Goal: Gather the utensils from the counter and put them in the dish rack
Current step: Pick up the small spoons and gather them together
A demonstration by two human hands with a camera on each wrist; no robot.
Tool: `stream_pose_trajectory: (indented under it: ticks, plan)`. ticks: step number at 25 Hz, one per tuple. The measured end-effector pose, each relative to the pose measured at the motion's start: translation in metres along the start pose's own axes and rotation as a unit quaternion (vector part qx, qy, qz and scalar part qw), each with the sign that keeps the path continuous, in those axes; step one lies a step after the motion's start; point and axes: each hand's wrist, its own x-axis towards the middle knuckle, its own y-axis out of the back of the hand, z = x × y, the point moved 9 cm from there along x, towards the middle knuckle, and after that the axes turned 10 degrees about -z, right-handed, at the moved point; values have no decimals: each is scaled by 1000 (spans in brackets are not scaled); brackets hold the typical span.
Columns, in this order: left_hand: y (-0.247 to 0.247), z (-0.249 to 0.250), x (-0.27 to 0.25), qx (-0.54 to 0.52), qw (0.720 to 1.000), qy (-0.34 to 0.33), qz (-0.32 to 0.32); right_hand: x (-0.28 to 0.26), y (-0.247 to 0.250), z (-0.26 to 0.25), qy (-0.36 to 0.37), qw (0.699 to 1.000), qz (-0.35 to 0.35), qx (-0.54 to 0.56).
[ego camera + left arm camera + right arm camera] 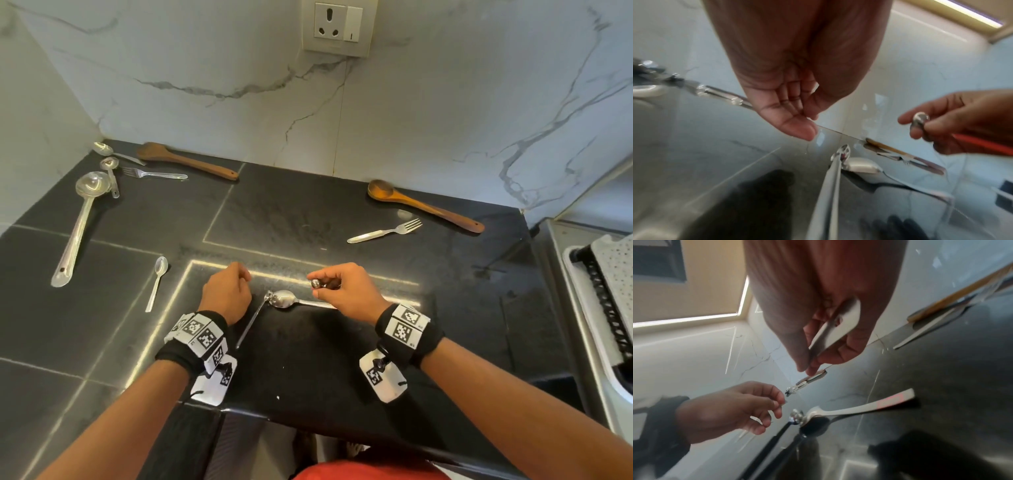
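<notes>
My right hand (346,287) pinches a small steel spoon (315,283) just above the black counter (308,359). The right wrist view shows the spoon's flat handle (835,331) lying across the curled fingers. My left hand (227,289) hovers beside it, loosely curled and holding nothing, as the left wrist view confirms (789,104). Between the hands a steel tablespoon (284,298) lies bowl down. A long thin-handled spoon (251,323) touches it at the bowl end. The dish rack (603,308) stands at the far right, black on a white tray.
More utensils lie around: a teaspoon (157,281), a long ladle (80,222), a fork (154,174) and small spoons (109,150) at back left. A wooden spatula (185,161), a wooden spoon (424,205) and a second fork (383,232) lie near the marble wall.
</notes>
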Motion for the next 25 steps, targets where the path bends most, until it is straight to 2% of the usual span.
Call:
stream_pose_trajectory:
  ticks: [2, 4, 6, 8, 11, 13, 14, 16, 19, 22, 25]
  plan:
    - [0, -6, -7, -15, 1000, 15, 0, 4, -10, -3, 8, 999, -14, 31]
    - [-11, -9, -18, 15, 999, 38, -24, 6, -20, -4, 0, 998, -35, 49]
    - [-25, -8, -32, 13, 998, 52, -41, 8, -29, -2, -4, 998, -53, 30]
    - [-35, -4, -40, 10, 998, 61, -34, 6, -36, 0, -3, 997, -71, -4]
    - [-39, 2, -41, 56, 994, 89, -14, 2, -43, 3, -4, 996, -90, 20]
    - [-40, 6, -40, 46, 994, 103, -17, 4, -42, 8, -2, 996, -86, 35]
    - [-44, 6, -41, 14, 994, 108, -27, 4, -41, 10, -2, 996, -83, 40]
    - [-53, 9, -46, -126, 985, 107, -42, 7, -42, 9, 1, 994, -88, 61]
    - [-60, 18, -59, -327, 940, 94, -32, 7, -48, 7, -16, 986, -95, 133]
    - [-51, 24, -60, -433, 898, 82, -4, 15, -47, 2, -4, 988, -66, 141]
    - [-39, 24, -56, -497, 865, 70, 6, 28, -39, -14, 26, 996, -36, 72]
